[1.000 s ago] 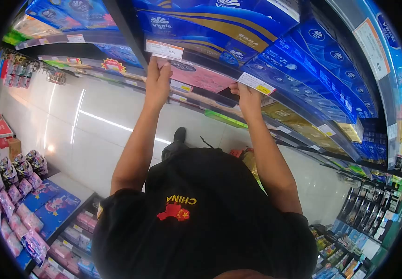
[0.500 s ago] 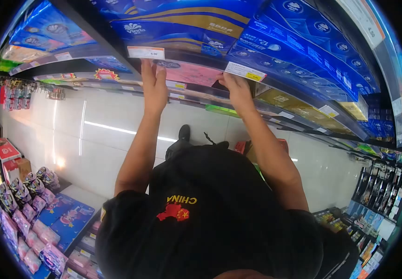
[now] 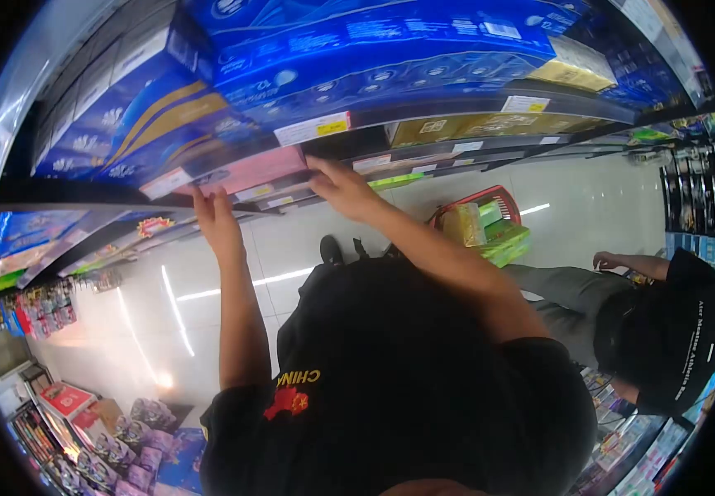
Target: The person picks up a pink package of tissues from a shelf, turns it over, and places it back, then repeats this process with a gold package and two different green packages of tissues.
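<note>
A pink tissue pack sits on the shelf level below the blue packs, its upper part hidden by the shelf edge. My left hand grips its left end, with the fingertips partly hidden beneath a price label. At the pack's right end is my right hand, fingers bent against the corner. Above, blue Vinda tissue packs and long blue multipacks fill the upper shelf.
On the floor to the right stands a red shopping basket holding green and yellow packs. Another person in a dark T-shirt is beyond it. Gold packs lie on the shelf right of a dark gap. Purple bagged goods are at the lower left.
My view has swung to the right, so shelf and hands appear further left and lower. The basket shows more fully and another person has come into view. Both hands stay at the pink pack.
</note>
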`<move>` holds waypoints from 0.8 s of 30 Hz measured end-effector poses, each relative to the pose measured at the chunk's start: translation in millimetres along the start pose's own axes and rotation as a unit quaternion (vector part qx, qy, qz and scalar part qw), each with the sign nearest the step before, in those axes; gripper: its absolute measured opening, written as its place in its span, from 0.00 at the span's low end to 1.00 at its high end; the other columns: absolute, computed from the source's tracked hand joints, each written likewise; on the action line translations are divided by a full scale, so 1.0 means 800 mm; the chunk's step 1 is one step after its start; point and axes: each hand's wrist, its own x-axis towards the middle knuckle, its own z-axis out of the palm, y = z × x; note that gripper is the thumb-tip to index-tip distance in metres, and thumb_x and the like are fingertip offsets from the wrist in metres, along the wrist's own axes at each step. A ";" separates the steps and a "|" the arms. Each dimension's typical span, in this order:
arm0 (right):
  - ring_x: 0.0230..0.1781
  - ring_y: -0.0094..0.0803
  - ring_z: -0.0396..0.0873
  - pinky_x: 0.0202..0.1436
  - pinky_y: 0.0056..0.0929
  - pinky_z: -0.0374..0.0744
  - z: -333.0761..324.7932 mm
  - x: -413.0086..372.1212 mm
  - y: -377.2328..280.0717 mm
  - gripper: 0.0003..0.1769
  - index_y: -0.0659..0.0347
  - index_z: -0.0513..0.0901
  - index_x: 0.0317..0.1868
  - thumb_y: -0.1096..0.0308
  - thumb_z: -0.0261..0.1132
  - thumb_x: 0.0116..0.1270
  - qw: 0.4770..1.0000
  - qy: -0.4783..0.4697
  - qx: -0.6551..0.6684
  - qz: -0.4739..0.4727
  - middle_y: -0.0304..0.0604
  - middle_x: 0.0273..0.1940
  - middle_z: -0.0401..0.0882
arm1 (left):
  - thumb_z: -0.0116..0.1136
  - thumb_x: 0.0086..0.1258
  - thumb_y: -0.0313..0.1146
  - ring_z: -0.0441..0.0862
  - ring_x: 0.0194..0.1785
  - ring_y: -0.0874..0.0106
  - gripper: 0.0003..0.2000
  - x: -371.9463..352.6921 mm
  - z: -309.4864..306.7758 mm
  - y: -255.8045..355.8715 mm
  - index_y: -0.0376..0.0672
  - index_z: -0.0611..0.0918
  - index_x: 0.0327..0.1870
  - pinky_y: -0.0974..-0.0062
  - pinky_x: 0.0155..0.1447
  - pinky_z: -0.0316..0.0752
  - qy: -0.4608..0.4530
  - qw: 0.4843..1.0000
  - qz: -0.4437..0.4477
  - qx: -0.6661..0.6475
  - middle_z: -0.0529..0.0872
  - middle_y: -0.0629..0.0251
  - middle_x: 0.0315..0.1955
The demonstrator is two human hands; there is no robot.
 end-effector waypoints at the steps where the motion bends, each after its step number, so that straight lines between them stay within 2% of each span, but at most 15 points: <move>1: 0.53 0.37 0.83 0.58 0.34 0.78 -0.004 -0.019 0.021 0.24 0.62 0.75 0.68 0.62 0.60 0.76 0.999 0.003 0.037 0.012 0.50 0.54 0.83 | 0.58 0.78 0.38 0.76 0.64 0.67 0.30 -0.012 0.002 0.001 0.32 0.64 0.75 0.71 0.63 0.75 -0.020 1.000 -0.005 0.016 0.74 0.53 0.66; 3: 0.47 0.29 0.83 0.51 0.30 0.81 -0.030 -0.064 0.086 0.21 0.61 0.77 0.66 0.63 0.61 0.76 0.985 -0.063 0.099 0.129 0.43 0.50 0.83 | 0.57 0.78 0.38 0.81 0.57 0.70 0.24 -0.035 0.004 -0.001 0.32 0.73 0.69 0.73 0.55 0.78 -0.061 0.997 -0.017 0.052 0.81 0.57 0.59; 5: 0.41 0.23 0.82 0.45 0.26 0.81 -0.067 -0.112 0.105 0.19 0.60 0.79 0.63 0.63 0.62 0.76 0.978 -0.020 0.100 0.184 0.38 0.45 0.83 | 0.58 0.77 0.35 0.83 0.50 0.73 0.18 -0.064 0.018 0.013 0.33 0.79 0.62 0.75 0.50 0.78 -0.121 0.989 -0.031 0.074 0.85 0.61 0.51; 7: 0.38 0.24 0.82 0.43 0.25 0.81 -0.098 -0.158 0.154 0.16 0.60 0.82 0.59 0.64 0.62 0.76 0.976 0.081 0.077 0.188 0.38 0.41 0.84 | 0.58 0.77 0.33 0.84 0.45 0.75 0.14 -0.084 0.034 0.028 0.34 0.82 0.56 0.77 0.47 0.77 -0.168 0.982 -0.019 0.087 0.88 0.63 0.46; 9: 0.35 0.26 0.83 0.40 0.26 0.81 -0.134 -0.196 0.160 0.15 0.60 0.83 0.57 0.66 0.61 0.75 0.938 0.184 0.100 0.277 0.37 0.39 0.85 | 0.59 0.75 0.31 0.84 0.44 0.75 0.12 -0.096 0.054 0.042 0.35 0.84 0.53 0.77 0.46 0.77 -0.203 0.975 0.019 0.088 0.88 0.64 0.44; 12: 0.32 0.26 0.82 0.36 0.25 0.79 -0.172 -0.253 0.214 0.14 0.59 0.85 0.54 0.64 0.61 0.73 0.893 0.287 0.184 0.293 0.37 0.37 0.84 | 0.60 0.74 0.29 0.84 0.44 0.76 0.10 -0.100 0.098 0.072 0.37 0.85 0.51 0.77 0.45 0.77 -0.245 0.955 0.126 0.113 0.88 0.63 0.43; 13: 0.31 0.26 0.81 0.34 0.24 0.78 -0.182 -0.268 0.220 0.13 0.58 0.84 0.52 0.63 0.62 0.73 0.887 0.288 0.121 0.341 0.37 0.36 0.83 | 0.63 0.71 0.28 0.84 0.44 0.73 0.09 -0.104 0.117 0.089 0.37 0.85 0.50 0.75 0.45 0.77 -0.256 0.945 0.167 0.120 0.88 0.61 0.42; 14: 0.29 0.26 0.80 0.31 0.24 0.77 -0.193 -0.278 0.208 0.13 0.57 0.84 0.51 0.61 0.62 0.72 0.875 0.286 0.057 0.388 0.37 0.35 0.83 | 0.63 0.70 0.28 0.84 0.44 0.71 0.10 -0.108 0.136 0.106 0.38 0.85 0.50 0.75 0.46 0.78 -0.280 0.925 0.216 0.138 0.88 0.61 0.42; 16: 0.27 0.25 0.78 0.26 0.23 0.74 -0.206 -0.308 0.216 0.13 0.57 0.84 0.48 0.58 0.63 0.71 0.837 0.296 0.029 0.459 0.37 0.34 0.81 | 0.65 0.68 0.27 0.85 0.44 0.68 0.11 -0.115 0.174 0.133 0.38 0.85 0.49 0.73 0.47 0.78 -0.324 0.877 0.313 0.170 0.88 0.59 0.43; 17: 0.26 0.25 0.77 0.24 0.23 0.73 -0.205 -0.335 0.248 0.14 0.56 0.83 0.47 0.57 0.63 0.70 0.816 0.308 0.063 0.485 0.37 0.34 0.81 | 0.68 0.63 0.27 0.84 0.45 0.62 0.13 -0.119 0.196 0.142 0.39 0.86 0.49 0.69 0.48 0.79 -0.339 0.850 0.367 0.165 0.87 0.57 0.44; 21: 0.23 0.25 0.75 0.19 0.23 0.68 -0.186 -0.422 0.333 0.14 0.56 0.81 0.46 0.55 0.63 0.70 0.763 0.301 0.192 0.539 0.36 0.32 0.79 | 0.70 0.60 0.29 0.83 0.49 0.57 0.14 -0.143 0.283 0.180 0.40 0.85 0.46 0.63 0.51 0.79 -0.394 0.746 0.522 0.126 0.85 0.58 0.47; 24: 0.24 0.27 0.76 0.23 0.28 0.72 -0.164 -0.458 0.353 0.14 0.58 0.81 0.44 0.56 0.63 0.69 0.780 0.242 0.135 0.561 0.35 0.29 0.76 | 0.70 0.59 0.30 0.82 0.50 0.55 0.15 -0.167 0.343 0.197 0.39 0.84 0.47 0.61 0.53 0.78 -0.419 0.685 0.581 0.136 0.84 0.57 0.48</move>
